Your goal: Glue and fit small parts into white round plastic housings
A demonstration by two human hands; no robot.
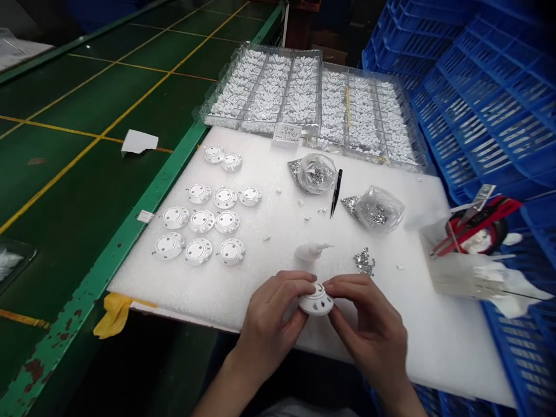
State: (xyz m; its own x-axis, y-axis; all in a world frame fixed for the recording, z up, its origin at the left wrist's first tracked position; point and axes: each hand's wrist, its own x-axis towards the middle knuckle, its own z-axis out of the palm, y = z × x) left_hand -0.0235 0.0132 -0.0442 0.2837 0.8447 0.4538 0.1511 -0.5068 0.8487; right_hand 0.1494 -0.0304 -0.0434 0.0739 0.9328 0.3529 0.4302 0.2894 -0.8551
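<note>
Your left hand (271, 315) and right hand (367, 321) together pinch the white round housing (316, 301), just before the glue bottle (310, 251).

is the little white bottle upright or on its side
On its side: the white bottle rests on the foam sheet, nozzle pointing right, beyond the round white part in the left hand and right hand.

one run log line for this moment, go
left hand: holds white round part | right hand: pinches same part | nearby: small white bottle, rows of round parts on foam pad
</note>
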